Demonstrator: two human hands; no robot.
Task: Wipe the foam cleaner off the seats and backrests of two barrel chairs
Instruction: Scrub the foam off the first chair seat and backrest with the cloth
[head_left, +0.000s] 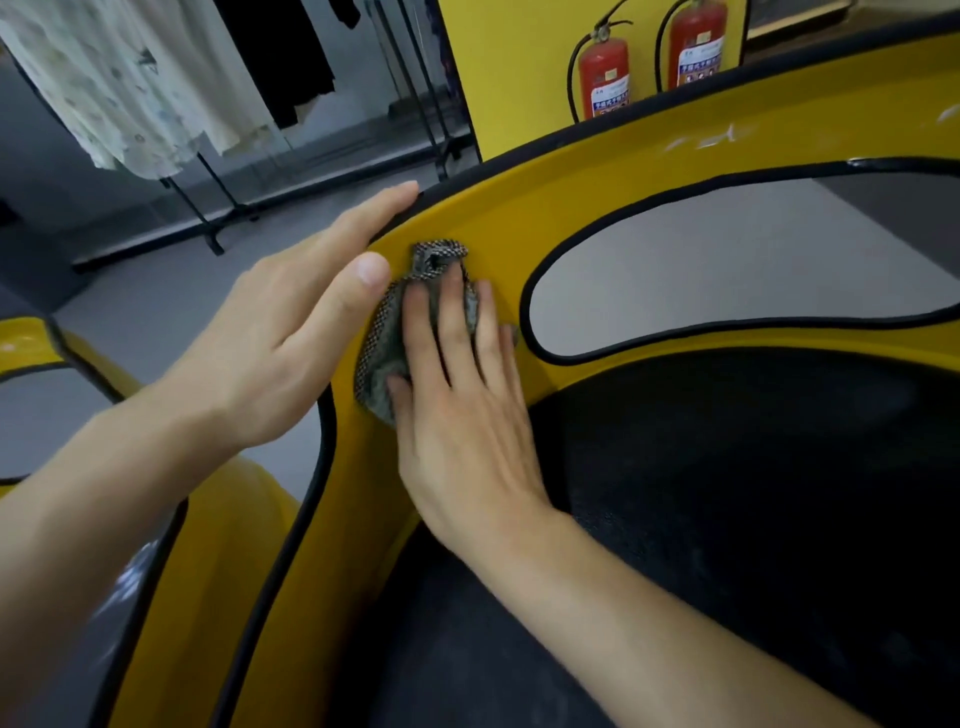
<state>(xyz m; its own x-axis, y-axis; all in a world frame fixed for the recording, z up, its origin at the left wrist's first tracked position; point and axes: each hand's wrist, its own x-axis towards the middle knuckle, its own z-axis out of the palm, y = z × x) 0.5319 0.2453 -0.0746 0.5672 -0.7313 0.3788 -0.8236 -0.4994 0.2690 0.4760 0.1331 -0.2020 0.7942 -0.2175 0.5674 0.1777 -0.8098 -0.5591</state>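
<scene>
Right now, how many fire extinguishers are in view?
2. The left fire extinguisher and the right fire extinguisher stand by the yellow wall, their bases hidden behind the barrel chair rim. More could sit behind it.

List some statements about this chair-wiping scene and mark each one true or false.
1. The right hand presses a cloth against the backrest. True.
2. The left hand holds a spray can. False: it holds nothing and rests flat on the rim.
3. Two extinguishers stand behind the chair. True.
4. The seat is white. False: it is black.
</scene>
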